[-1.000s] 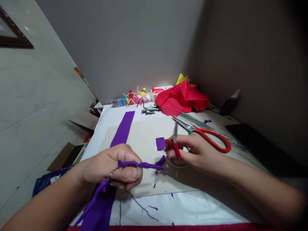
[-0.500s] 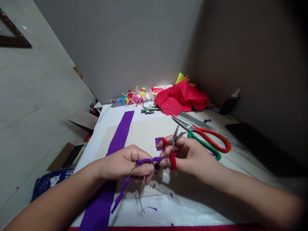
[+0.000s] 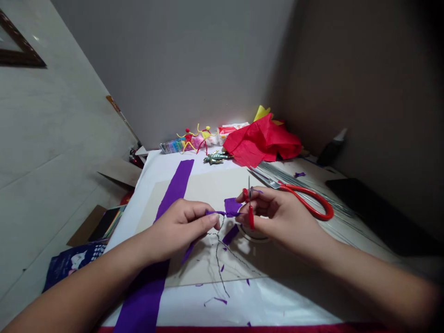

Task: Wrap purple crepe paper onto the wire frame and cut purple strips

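Note:
My left hand (image 3: pixel 190 224) pinches a twisted wire figure (image 3: pixel 218 245) partly wrapped in purple crepe paper. Its bare wire legs hang down below my fingers. A purple wrapped end (image 3: pixel 233 214) stretches across to my right hand (image 3: pixel 268 212), whose fingertips touch it. Small red-handled scissors (image 3: pixel 251 215) are held in that same hand, their blades upward. Behind the hands lies a purple paper piece (image 3: pixel 231 205), and another purple piece (image 3: pixel 231 235) lies below the wrapped end. A long purple paper strip (image 3: pixel 173 189) runs under my left forearm.
Large scissors with red and green handles (image 3: pixel 308 196) lie to the right beside a bundle of wires (image 3: pixel 294 178). Crumpled red paper (image 3: pixel 265 138), two small wire figures (image 3: pixel 204 134) and a green-gold figurine (image 3: pixel 215 157) are at the back. Purple scraps (image 3: pixel 220 300) dot the front.
Both hands have moved up slightly, and the wire figure has turned so its bare legs show. The small scissors have tilted more upright, with their blades closer together.

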`<action>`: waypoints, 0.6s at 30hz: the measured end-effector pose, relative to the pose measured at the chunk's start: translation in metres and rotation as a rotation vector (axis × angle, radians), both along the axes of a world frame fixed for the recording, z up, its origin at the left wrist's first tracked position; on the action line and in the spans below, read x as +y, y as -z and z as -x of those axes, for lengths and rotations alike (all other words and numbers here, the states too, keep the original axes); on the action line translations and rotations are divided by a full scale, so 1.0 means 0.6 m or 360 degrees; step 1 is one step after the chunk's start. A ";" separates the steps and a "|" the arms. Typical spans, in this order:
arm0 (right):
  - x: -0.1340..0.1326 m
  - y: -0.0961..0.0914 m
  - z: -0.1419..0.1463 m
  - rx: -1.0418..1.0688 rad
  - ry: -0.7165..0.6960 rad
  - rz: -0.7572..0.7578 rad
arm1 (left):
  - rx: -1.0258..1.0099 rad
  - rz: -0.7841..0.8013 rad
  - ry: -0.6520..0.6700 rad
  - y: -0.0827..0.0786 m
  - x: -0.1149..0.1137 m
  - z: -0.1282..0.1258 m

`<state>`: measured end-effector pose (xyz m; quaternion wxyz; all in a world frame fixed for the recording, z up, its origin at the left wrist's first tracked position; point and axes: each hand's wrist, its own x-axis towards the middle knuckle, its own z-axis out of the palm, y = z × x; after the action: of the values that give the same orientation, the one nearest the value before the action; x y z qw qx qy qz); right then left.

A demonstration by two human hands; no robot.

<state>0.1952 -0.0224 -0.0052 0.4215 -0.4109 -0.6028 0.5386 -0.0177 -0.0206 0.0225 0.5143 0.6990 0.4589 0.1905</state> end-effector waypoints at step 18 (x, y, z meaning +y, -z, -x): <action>-0.006 0.006 -0.005 -0.0026 0.0071 -0.0391 | -0.0043 -0.0026 -0.0107 0.004 -0.016 -0.014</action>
<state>0.1979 -0.0262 -0.0087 0.4756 -0.3740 -0.6583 0.4479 -0.0091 -0.0302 0.0201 0.5082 0.6846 0.4736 0.2209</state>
